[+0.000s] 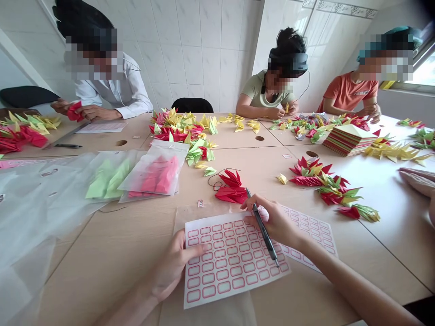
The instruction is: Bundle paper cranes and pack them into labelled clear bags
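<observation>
My left hand is pinching the left edge of a sheet of red-bordered labels, thumb lying on top and fingers going underneath; my right hand is curling pretty snugly around a pen, its tip pointing down at the sheet's lower right, though I can't tell if it's touching; the sheet is sitting right in front of me over a clear bag, and a second sheet is poking out under my right wrist; just past the pen, some red folded papers are lying by a dark cord; off left, bags of pink and green are resting near each other; a colorful pile is spreading beyond them; over right, a striped paper stack is leaning a bit; across the table, three people are working with their hands, the one in white holding something red
</observation>
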Tool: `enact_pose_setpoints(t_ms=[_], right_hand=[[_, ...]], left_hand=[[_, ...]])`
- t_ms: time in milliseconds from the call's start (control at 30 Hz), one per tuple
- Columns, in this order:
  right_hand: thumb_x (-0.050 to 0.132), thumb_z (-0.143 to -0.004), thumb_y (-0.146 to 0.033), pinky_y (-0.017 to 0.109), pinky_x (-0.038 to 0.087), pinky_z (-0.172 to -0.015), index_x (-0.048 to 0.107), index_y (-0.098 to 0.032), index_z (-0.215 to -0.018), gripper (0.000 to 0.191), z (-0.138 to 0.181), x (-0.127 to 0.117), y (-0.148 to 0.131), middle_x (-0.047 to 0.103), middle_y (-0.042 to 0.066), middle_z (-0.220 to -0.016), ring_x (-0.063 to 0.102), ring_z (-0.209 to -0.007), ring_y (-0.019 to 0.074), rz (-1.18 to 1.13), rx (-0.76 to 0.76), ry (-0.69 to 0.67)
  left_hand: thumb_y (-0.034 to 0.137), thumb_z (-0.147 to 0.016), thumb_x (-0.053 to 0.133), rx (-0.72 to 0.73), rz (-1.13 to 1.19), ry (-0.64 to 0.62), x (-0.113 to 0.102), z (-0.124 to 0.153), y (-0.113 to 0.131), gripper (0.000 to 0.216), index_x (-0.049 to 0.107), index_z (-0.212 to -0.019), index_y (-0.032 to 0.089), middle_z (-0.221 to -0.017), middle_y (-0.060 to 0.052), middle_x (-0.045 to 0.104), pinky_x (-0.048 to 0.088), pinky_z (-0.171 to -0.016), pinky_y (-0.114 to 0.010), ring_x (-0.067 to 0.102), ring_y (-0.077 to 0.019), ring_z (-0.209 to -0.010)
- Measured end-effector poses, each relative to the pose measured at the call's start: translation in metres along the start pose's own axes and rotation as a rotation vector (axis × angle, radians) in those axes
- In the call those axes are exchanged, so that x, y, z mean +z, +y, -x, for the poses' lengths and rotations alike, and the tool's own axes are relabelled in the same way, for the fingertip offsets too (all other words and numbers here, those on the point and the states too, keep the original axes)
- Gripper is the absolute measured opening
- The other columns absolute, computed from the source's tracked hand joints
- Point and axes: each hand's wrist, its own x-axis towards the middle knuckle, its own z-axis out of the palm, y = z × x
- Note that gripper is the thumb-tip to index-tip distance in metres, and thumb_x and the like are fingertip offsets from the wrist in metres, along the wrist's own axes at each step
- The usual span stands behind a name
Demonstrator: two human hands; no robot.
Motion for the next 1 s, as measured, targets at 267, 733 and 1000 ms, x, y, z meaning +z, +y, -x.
enact_pose_setpoints(t_ms=[267,733,1000], right_hand=[[0.055,-0.075,-0.014,0.02,0.044,-0.059,0.048,-0.02,-0.077,0.009,0.003,0.008,0.005,0.06,0.001,-0.085,0.054,-0.074,0.0117,-0.217,0.055,-0.074],[0.049,-0.074,-0.005,0.021,0.042,-0.062,0.05,-0.018,-0.075,0.013,-0.002,0.017,0.0,0.058,0.001,-0.081,0.054,-0.072,0.0104,-0.342,-0.005,-0.081],[0.054,-0.075,-0.008,0.023,0.044,-0.063,0.048,-0.017,-0.073,0.011,-0.003,0.011,-0.013,0.059,0.004,-0.081,0.056,-0.076,0.0124,-0.584,0.036,-0.196]], left_hand=[[0.022,-0.055,0.076,-0.103,0.044,0.028,-0.004,0.003,-0.001,0.045,0.057,-0.095,0.018,-0.09,-0.004,0.07,0.05,-0.076,-0.037,0.064,-0.0259,-0.088],[0.03,-0.053,0.079,-0.042,-0.195,0.115,-0.02,-0.004,0.02,0.051,0.059,-0.098,0.02,-0.096,-0.005,0.067,0.05,-0.071,-0.029,0.063,-0.0226,-0.088],[0.042,-0.062,0.071,0.188,-0.882,-0.068,-0.032,0.01,0.065,0.04,0.066,-0.099,0.028,-0.108,-0.002,0.065,0.047,-0.084,-0.032,0.059,-0.0253,-0.102]])
